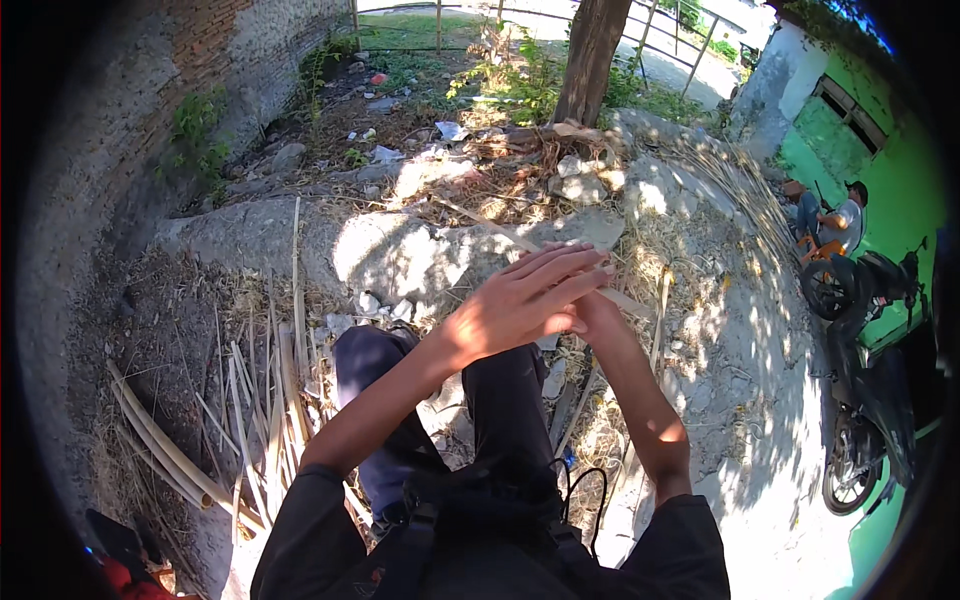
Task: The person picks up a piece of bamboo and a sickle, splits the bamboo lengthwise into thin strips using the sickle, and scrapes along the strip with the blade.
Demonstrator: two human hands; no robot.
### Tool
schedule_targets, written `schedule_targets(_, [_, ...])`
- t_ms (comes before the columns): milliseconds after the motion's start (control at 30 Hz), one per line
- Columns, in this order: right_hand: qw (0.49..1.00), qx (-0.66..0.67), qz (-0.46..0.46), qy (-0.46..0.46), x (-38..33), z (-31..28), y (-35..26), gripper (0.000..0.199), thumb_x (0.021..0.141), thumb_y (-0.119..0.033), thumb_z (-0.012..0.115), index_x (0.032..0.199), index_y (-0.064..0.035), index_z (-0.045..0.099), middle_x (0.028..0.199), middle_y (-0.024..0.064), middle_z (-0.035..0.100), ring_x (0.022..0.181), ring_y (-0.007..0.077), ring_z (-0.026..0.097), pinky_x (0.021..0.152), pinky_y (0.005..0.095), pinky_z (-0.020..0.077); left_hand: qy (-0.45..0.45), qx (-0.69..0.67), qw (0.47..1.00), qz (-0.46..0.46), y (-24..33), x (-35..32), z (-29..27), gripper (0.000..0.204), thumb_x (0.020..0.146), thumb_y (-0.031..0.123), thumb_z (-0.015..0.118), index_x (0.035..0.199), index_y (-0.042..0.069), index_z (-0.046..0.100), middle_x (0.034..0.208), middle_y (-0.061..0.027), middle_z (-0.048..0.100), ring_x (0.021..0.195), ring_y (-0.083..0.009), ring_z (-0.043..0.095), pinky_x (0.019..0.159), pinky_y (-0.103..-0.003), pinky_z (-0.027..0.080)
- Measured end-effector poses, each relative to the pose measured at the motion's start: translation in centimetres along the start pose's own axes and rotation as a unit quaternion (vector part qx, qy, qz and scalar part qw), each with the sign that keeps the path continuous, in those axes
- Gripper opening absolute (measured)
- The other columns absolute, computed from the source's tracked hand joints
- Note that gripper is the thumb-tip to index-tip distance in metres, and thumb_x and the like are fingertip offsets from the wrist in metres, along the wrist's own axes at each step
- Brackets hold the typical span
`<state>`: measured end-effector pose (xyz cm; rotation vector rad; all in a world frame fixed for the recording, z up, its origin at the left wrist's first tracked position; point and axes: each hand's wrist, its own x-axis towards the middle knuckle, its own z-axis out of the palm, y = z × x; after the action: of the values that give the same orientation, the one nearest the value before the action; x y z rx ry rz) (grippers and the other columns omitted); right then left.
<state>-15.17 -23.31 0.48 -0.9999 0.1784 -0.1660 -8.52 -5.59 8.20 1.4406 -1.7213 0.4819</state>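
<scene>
Pale wooden strip (pixel 488 222) runs slantwise under the hands, mid-view, one length showing up and left of them, another down and right. Left hand (pixel 522 303) lies over the right hand (pixel 597 315), its fingers fairly straight and close together. Right hand is mostly covered; I cannot tell whether either one grips the strip, as the palms are hidden from me. Dark-trousered legs (pixel 508 400) lie below.

Just beyond the hands, a rough stone ledge (pixel 400 250) crosses the view, sunlit in patches, broken stones (pixel 385 305) at its near side. Left of the legs: a loose heap of pale strips (pixel 285 390), many lengthwise, and curved poles (pixel 165 450) farther left.

Right of the right arm I read a broad stretch of pale ground (pixel 745 400), reaching to a parked motorcycle (pixel 862 385) by the green wall (pixel 905 190). Near it, a person (pixel 848 222) sits on an orange chair (pixel 828 247). Far edges: tree trunk (pixel 598 60) ahead, brick wall (pixel 215 40) at left.
</scene>
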Motion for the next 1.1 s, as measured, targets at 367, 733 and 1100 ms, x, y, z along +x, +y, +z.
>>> schedule_targets(367, [0.948, -0.313, -0.06, -0.02, 0.8, 5.4, -3.0, 0.034, 0.105, -0.03, 0.048, 0.113, -0.0015, 0.066, 0.086, 0.0063, 0.069, 0.074, 0.0131, 0.064, 0.072, 0.0284, 0.0529, 0.212, -0.005, 0.967, -0.141, -3.6, -0.9, -7.7, 0.014, 0.104, 0.007, 0.05, 0.113, -0.001, 0.058, 0.084, -0.0113, 0.068, 0.074, -0.0195, 0.071, 0.064, -0.032, 0.055])
schedule_targets(733, [0.761, -0.542, 0.275, 0.226, -13.5, -33.5, 26.7, 0.023, 0.089, -0.021, 0.066, 0.089, 0.0004, 0.071, 0.071, 0.01, 0.071, 0.064, 0.0158, 0.072, 0.058, 0.0317, 0.0586, 0.242, -0.085, 0.963, -0.084, -8.2, 0.8, -8.1, 0.021, 0.109, 0.014, 0.039, 0.12, -0.003, 0.046, 0.108, -0.0203, 0.062, 0.087, -0.0255, 0.07, 0.081, -0.041, 0.061])
schedule_targets(1100, [0.73, -0.552, 0.333, 0.227, -22.6, -28.7, 42.6, 0.055, 0.078, -0.043, 0.074, 0.106, 0.002, 0.06, 0.094, 0.0256, 0.072, 0.094, 0.0442, 0.069, 0.082, 0.0532, 0.0559, 0.256, -0.134, 0.944, -0.161, -7.2, 0.8, -7.6, 0.012, 0.108, 0.012, 0.043, 0.112, 0.001, 0.042, 0.097, -0.0222, 0.07, 0.091, -0.0306, 0.073, 0.085, -0.042, 0.062])
